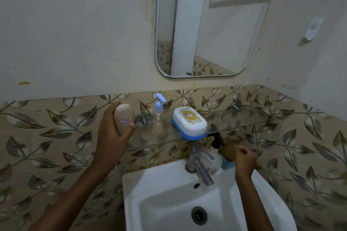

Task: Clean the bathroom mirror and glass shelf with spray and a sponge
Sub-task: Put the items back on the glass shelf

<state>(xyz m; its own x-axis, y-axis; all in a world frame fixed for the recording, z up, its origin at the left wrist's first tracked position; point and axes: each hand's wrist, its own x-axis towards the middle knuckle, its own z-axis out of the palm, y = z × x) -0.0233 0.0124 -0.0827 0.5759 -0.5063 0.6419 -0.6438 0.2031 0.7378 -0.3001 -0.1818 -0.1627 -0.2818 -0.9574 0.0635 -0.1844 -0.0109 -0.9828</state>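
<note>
The mirror (206, 24) hangs on the wall above a glass shelf (244, 120). My left hand (110, 137) is shut on a cream bottle (123, 118) with a small label, held at the shelf's left end. A small clear spray bottle (158, 116) with a blue trigger and a white and blue soap box (189, 123) stand on the shelf. Under the shelf, behind the tap, stands a white spray bottle (211, 161) with a black trigger. My right hand (244, 159) is beside it, fingers curled at a brownish sponge (228, 151) on the sink's back corner; whether it grips the sponge is unclear.
A white sink (169, 193) with a chrome tap (199, 165) sits below the shelf. A chrome shelf bracket (143, 120) is fixed to the leaf-patterned tiles. A white wall hook (312, 29) hangs right of the mirror.
</note>
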